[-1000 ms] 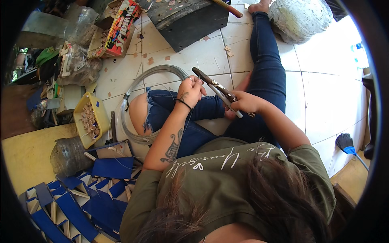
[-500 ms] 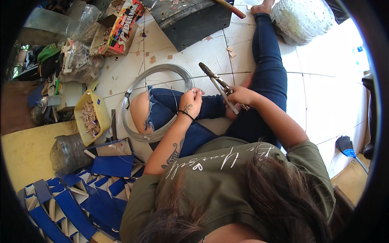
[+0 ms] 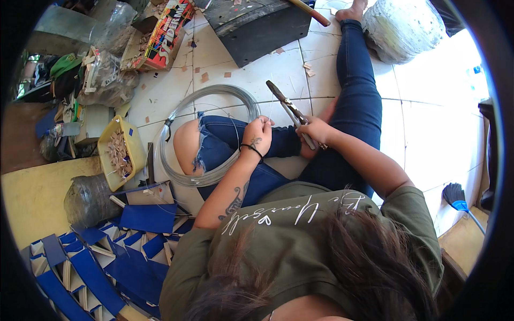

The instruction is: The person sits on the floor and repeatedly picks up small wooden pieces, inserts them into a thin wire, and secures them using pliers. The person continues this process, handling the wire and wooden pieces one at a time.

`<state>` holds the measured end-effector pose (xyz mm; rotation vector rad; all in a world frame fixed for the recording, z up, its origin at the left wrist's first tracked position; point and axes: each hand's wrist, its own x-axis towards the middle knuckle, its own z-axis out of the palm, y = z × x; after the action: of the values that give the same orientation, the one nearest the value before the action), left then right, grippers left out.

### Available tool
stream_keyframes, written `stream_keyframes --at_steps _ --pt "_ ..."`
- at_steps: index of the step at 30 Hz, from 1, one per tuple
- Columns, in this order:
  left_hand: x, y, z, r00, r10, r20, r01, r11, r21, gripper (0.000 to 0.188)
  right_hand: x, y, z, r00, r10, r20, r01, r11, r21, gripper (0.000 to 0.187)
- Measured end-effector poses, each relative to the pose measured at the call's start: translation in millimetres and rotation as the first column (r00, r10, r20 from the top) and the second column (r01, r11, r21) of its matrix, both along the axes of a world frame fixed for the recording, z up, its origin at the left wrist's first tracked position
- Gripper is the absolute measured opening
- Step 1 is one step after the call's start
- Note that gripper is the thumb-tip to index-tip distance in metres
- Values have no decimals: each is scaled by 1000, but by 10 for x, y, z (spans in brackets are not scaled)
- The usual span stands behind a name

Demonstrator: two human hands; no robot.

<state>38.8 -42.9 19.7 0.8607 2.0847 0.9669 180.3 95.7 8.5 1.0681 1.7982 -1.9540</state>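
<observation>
My left hand (image 3: 259, 134) is closed, with its fingertips pinching thin metal wire. Beside it lies a large coil of silvery wire (image 3: 248, 100), looped around my bent left knee and tied with a dark band at its left side. A thin strand of wire stands up just above my left fingertips. To the right, my right hand (image 3: 316, 131) is wrapped around worn metal pliers (image 3: 285, 101), whose long dark end tilts up toward the far left. The two hands are apart, above my lap. My right fingers partly hide the tool.
A yellow basin (image 3: 137, 147) of small wooden pieces stands left, near a pile of blue-covered wooden pieces (image 3: 110, 267). Ahead are a black block (image 3: 265, 35) and an open printed carton (image 3: 166, 48). A wrapped bundle (image 3: 404, 29) lies far right; a brush (image 3: 455, 195) lies nearer.
My left hand has shifted slightly right with the wire in its fingers. My right hand still grips the pliers, almost unmoved. The whole view has shifted a little.
</observation>
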Motion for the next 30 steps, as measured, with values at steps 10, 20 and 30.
stream_keyframes --at_steps 10,20,30 --pt "-25 24 -34 997 49 58 -47 998 -36 15 -15 69 -131 999 51 -14 -51 999 13 15" --pt "-5 22 -75 999 42 -11 -42 999 -3 14 -68 89 -78 986 153 60 -164 942 291 32" --pt "-67 22 62 937 98 336 -132 988 80 16 46 168 176 985 -77 -158 22 946 -324 56"
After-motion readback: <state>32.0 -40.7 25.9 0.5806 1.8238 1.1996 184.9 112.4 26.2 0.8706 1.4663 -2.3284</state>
